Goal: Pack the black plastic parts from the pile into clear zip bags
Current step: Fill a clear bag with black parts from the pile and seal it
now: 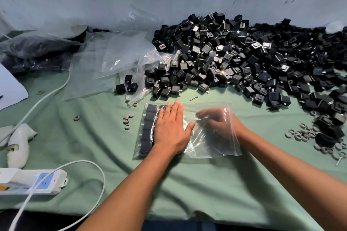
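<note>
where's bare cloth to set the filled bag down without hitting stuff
Bare green cloth lies nearest you, between the power strip and your right forearm. A smaller patch lies between the white cable and the grey rings. The pile of black parts crowds the back right; clear bags cover the back left.

Light: soft and a bit dim, with a cool blue tint.
Shine: small bright spots on the black parts (225,58) and the clear bag (212,133).
Blur: the right hand (219,124) inside the bag is smeared.
Edges: corners look bent and darker.
</note>
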Tool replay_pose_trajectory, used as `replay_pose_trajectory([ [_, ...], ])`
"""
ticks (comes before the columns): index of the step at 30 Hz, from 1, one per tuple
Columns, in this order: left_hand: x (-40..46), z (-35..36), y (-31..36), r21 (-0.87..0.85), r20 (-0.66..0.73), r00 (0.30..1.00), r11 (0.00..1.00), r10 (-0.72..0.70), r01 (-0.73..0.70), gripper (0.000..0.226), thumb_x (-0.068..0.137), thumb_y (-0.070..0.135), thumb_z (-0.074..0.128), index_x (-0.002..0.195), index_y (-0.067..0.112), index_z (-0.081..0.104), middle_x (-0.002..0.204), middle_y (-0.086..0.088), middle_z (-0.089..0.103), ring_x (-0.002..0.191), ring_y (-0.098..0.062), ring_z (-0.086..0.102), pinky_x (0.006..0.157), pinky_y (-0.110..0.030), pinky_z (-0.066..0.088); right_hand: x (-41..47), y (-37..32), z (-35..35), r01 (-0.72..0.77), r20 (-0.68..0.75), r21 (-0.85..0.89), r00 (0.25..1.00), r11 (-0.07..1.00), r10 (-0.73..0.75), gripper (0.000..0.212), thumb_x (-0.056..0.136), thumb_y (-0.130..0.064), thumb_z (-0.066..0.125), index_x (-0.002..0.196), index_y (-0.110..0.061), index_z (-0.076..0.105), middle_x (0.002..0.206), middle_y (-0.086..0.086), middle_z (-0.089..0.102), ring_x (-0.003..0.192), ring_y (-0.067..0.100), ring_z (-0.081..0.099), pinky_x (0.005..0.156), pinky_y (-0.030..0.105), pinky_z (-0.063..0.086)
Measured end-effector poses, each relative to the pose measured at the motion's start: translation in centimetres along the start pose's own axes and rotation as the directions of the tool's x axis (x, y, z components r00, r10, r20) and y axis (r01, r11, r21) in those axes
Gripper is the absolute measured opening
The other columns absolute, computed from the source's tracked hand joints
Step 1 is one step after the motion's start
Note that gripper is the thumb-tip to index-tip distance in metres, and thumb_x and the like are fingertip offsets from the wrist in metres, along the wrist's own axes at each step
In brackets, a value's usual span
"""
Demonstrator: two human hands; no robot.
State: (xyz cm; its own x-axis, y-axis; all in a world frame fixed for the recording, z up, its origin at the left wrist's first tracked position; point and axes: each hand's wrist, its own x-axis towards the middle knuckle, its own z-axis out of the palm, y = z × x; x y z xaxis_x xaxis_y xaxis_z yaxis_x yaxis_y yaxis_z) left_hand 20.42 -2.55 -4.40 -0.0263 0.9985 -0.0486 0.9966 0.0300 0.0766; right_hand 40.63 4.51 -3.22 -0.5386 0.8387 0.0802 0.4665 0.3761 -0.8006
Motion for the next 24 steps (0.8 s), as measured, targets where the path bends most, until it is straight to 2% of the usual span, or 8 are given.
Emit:
replay_pose_trajectory([
  [2, 0.0, 0.2, 0.0, 0.001, -0.004, 1.000, 1.000, 0.003, -0.003, 0.083, 0.099, 0.068, 0.002, 0.161, 0.014, -0.010, 0.168, -0.004, -0.017, 0.156, -0.022, -0.018, 0.128, -0.047, 0.000, -0.8, 0.5, -2.5, -0.171, -0.025, 0.044, 0.985, 0.984, 0.172, 0.028, 0.084, 0.002, 0.064, 0.080, -0.020, 0.081, 0.081, 0.000, 0.079, 0.074, 0.011, 0.076, 0.065, 0.027, 0.060],
  [4, 0.1, 0.3, 0.0, 0.004, -0.008, 1.000, 1.000, 0.006, -0.006, 0.084, 0.098, 0.069, -0.001, 0.161, 0.015, -0.011, 0.168, -0.003, -0.018, 0.155, -0.022, -0.018, 0.128, -0.046, -0.001, -1.6, 1.4, -5.2, -0.300, -0.242, -0.044, 0.929, 0.953, 0.281, 0.038, 0.075, 0.006, 0.055, 0.058, -0.022, 0.074, 0.057, -0.003, 0.070, 0.054, 0.010, 0.066, 0.056, 0.026, 0.050],
  [6, 0.2, 0.5, -0.1, 0.010, -0.011, 1.000, 1.000, 0.005, -0.005, 0.086, 0.096, 0.070, -0.005, 0.161, 0.015, -0.012, 0.167, -0.003, -0.019, 0.155, -0.022, -0.018, 0.128, -0.046, -0.001, -1.8, 2.4, -7.5, -0.397, -0.515, -0.152, 0.813, 0.905, 0.271, 0.031, 0.074, 0.003, 0.053, 0.062, -0.019, 0.071, 0.063, -0.002, 0.069, 0.065, 0.020, 0.065, 0.065, 0.032, 0.050],
  [8, 0.3, 0.6, -0.1, 0.004, -0.016, 1.000, 1.000, 0.004, -0.004, 0.087, 0.094, 0.071, -0.007, 0.160, 0.016, -0.013, 0.167, -0.003, -0.019, 0.155, -0.022, -0.019, 0.128, -0.046, -0.002, -1.5, 3.6, -8.9, -0.468, -0.613, -0.336, 0.768, 0.817, 0.188, 0.020, 0.083, -0.005, 0.057, 0.090, -0.017, 0.072, 0.095, 0.007, 0.070, 0.086, 0.031, 0.064, 0.077, 0.038, 0.052],
  [12, 0.1, 0.7, -0.1, -0.009, -0.027, 1.000, 1.000, 0.007, -0.007, 0.086, 0.094, 0.071, -0.006, 0.160, 0.017, -0.013, 0.167, -0.001, -0.020, 0.155, -0.020, -0.019, 0.128, -0.045, -0.005, -0.7, 5.5, -9.4, -0.504, -0.455, -0.595, 0.853, 0.626, 0.255, 0.031, 0.096, -0.007, 0.057, 0.125, -0.010, 0.048, 0.123, 0.018, 0.050, 0.096, 0.044, 0.060, 0.079, 0.052, 0.055],
  [18, 0.1, 0.8, -0.3, -0.032, -0.042, 0.999, 0.999, 0.016, -0.017, 0.082, 0.098, 0.070, -0.002, 0.161, 0.017, -0.011, 0.168, 0.000, -0.018, 0.155, -0.018, -0.018, 0.128, -0.043, -0.005, -1.3, 4.5, -9.1, -0.415, -0.360, -0.441, 0.894, 0.795, 0.267, 0.029, 0.101, -0.020, 0.062, 0.127, -0.011, 0.056, 0.121, 0.015, 0.061, 0.110, 0.035, 0.060, 0.092, 0.044, 0.049],
  [21, 0.1, 0.7, -0.3, -0.039, -0.044, 0.999, 0.999, 0.018, -0.019, 0.082, 0.099, 0.069, -0.002, 0.162, 0.017, -0.010, 0.168, 0.000, -0.017, 0.156, -0.018, -0.017, 0.128, -0.043, -0.005, -3.2, 2.8, -8.7, -0.340, -0.011, -0.111, 0.940, 0.934, 0.341, 0.021, 0.105, -0.018, 0.056, 0.104, -0.028, 0.074, 0.084, 0.001, 0.068, 0.076, 0.017, 0.065, 0.062, 0.029, 0.052],
  [24, 0.0, 0.5, -0.2, -0.038, -0.042, 0.999, 0.999, 0.019, -0.021, 0.081, 0.099, 0.067, -0.001, 0.162, 0.017, -0.008, 0.169, -0.001, -0.015, 0.156, -0.019, -0.015, 0.128, -0.042, -0.006, -4.9, 1.9, -7.8, -0.430, 0.365, 0.234, 0.870, 0.872, 0.331, 0.027, 0.107, -0.010, 0.051, 0.110, -0.016, 0.076, 0.087, 0.004, 0.069, 0.071, 0.015, 0.061, 0.057, 0.024, 0.052],
])
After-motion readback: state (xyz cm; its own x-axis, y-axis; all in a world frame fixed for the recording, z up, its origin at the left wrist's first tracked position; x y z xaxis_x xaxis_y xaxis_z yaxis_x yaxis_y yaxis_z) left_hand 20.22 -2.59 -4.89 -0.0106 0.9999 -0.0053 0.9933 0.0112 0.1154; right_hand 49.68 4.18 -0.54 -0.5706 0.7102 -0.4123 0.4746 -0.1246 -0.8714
